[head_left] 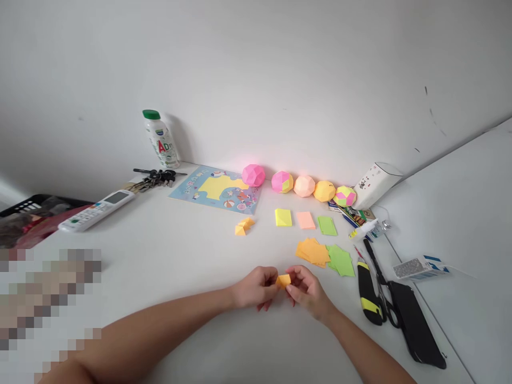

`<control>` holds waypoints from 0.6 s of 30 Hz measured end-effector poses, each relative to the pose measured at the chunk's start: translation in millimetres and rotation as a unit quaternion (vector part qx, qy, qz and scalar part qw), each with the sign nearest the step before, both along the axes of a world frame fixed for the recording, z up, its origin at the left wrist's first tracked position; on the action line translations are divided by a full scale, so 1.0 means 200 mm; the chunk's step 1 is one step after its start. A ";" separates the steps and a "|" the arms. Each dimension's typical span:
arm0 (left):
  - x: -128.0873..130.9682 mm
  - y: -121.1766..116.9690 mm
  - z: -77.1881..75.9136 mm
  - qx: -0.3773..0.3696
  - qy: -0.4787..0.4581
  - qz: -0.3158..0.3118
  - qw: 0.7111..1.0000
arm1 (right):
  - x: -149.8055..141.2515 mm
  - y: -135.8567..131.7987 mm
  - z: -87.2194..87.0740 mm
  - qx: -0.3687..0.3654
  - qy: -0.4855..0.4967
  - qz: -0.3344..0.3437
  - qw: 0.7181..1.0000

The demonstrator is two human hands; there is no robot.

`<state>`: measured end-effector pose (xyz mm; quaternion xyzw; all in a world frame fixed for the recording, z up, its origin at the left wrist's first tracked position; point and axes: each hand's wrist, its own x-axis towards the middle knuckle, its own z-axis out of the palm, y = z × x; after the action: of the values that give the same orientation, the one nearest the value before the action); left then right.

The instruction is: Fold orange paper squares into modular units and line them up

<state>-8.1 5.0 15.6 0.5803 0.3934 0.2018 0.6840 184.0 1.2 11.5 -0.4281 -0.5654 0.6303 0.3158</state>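
Note:
Between both hands, just above the white table, is a small orange folded paper. My left hand pinches its left side between thumb and fingers. On its right side my right hand grips it the same way. Several folded orange paper pieces lie a little beyond my left hand. Past my right hand spread loose orange paper sheets and green paper sheets. Farther back sit a yellow paper stack, a peach stack and a green stack.
Along the wall stand several paper balls, among them a pink one. A bottle, keys and a remote control are at left. At right lie a utility knife, scissors and a black case.

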 end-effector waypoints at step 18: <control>0.03 -0.03 -0.02 0.002 -0.065 0.056 0.996 | -0.02 -0.03 0.02 0.022 -0.025 -0.025 0.999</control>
<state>-2.1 -0.8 10.6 0.5447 0.3794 0.2778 0.6944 180.5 -4.6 15.6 -0.4507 -0.5760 0.5985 0.3271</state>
